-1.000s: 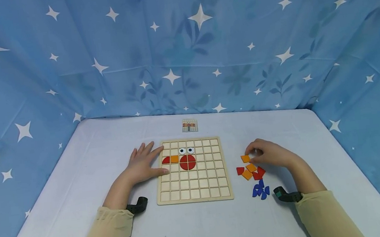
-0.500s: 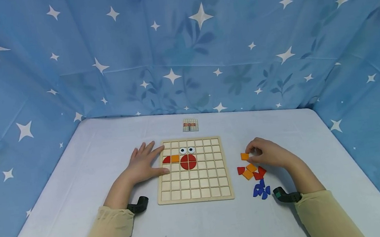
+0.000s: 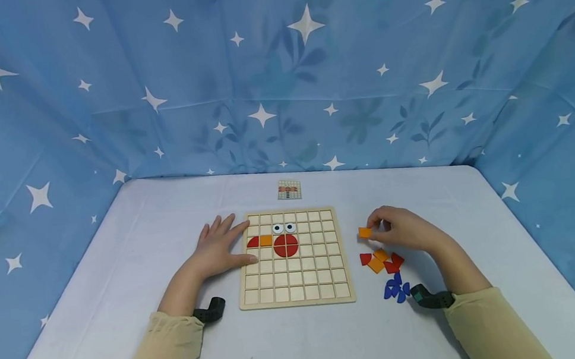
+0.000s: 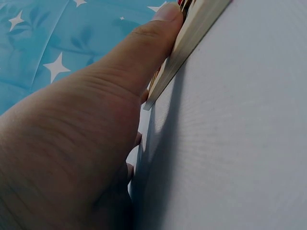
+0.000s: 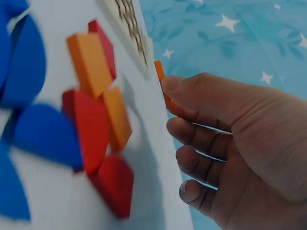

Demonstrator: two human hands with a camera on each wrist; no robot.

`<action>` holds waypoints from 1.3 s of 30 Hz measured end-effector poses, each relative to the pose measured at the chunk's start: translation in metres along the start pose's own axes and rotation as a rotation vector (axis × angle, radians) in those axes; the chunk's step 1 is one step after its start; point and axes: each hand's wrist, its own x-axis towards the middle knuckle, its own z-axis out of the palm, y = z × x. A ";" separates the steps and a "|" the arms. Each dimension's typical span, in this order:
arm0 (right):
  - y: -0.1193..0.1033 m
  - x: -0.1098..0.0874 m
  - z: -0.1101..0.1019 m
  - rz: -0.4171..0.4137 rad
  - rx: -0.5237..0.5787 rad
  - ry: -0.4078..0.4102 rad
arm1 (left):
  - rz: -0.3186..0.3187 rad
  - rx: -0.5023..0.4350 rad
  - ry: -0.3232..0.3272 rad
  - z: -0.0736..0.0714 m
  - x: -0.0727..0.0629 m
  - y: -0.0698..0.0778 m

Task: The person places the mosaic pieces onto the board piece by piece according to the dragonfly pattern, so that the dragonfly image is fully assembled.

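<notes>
My right hand (image 3: 403, 228) pinches an orange square tile (image 3: 364, 232) between thumb and forefinger; the right wrist view shows that orange square tile (image 5: 162, 84) raised off the table. My left hand (image 3: 217, 251) rests spread on the left edge of a wooden grid board (image 3: 297, 306), its thumb (image 4: 148, 40) lying on the board's rim in the left wrist view. Set in the board are a red quarter-round piece (image 3: 253, 242), an orange square (image 3: 265, 240), two eye pieces (image 3: 284, 228) and a red circle of quarter pieces (image 3: 286, 245).
Right of the board lies a loose pile of orange squares (image 3: 376, 265) and red pieces (image 3: 396, 259). Nearer the front are several blue pieces (image 3: 398, 289). A small pattern card (image 3: 289, 189) lies behind the board. A blue star-printed curtain (image 3: 274, 73) encloses the white table.
My right hand has lifted the orange square tile from the pile and shifted slightly left, toward the board. My left hand stays at the board's edge.
</notes>
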 end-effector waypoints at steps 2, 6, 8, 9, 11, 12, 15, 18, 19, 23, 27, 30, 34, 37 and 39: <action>-0.008 0.001 -0.001 -0.004 -0.002 -0.009 | 0.003 0.001 0.001 0.001 0.000 0.000; -0.023 0.004 -0.001 -0.022 0.002 -0.025 | -0.002 0.001 -0.007 0.002 0.001 -0.001; -0.029 0.006 0.000 -0.047 0.008 -0.029 | -0.006 0.000 -0.012 0.002 0.001 -0.002; -0.033 0.008 0.001 -0.062 0.016 -0.030 | -0.007 0.000 -0.014 0.002 0.002 -0.002; -0.039 0.011 0.002 -0.095 0.027 -0.034 | -0.005 -0.001 -0.013 0.001 0.002 -0.002; -0.043 0.013 0.003 -0.113 0.033 -0.037 | -0.005 -0.003 -0.013 0.001 0.002 -0.002; -0.054 0.020 0.007 -0.140 0.054 -0.051 | -0.002 -0.005 -0.012 0.001 0.002 -0.003; -0.067 0.026 0.012 -0.154 0.054 -0.069 | -0.001 -0.007 -0.013 0.002 0.002 -0.003; -0.071 0.028 0.013 -0.157 0.055 -0.074 | 0.000 -0.005 -0.012 0.002 0.002 -0.003; -0.087 0.035 0.020 -0.167 0.062 -0.083 | 0.003 -0.002 -0.006 0.002 0.002 -0.003; -0.101 0.042 0.028 -0.177 0.074 -0.086 | 0.007 -0.001 0.001 0.001 0.001 -0.002; -0.111 0.047 0.034 -0.207 0.072 -0.089 | 0.003 -0.002 0.000 0.000 0.001 -0.002; -0.121 0.054 0.043 -0.253 0.067 -0.103 | 0.000 0.000 -0.003 0.000 0.001 -0.002; -0.127 0.058 0.050 -0.265 0.064 -0.109 | -0.002 0.000 -0.012 0.001 0.001 -0.003; -0.131 0.061 0.054 -0.268 0.073 -0.113 | -0.007 -0.004 -0.020 0.000 0.002 -0.004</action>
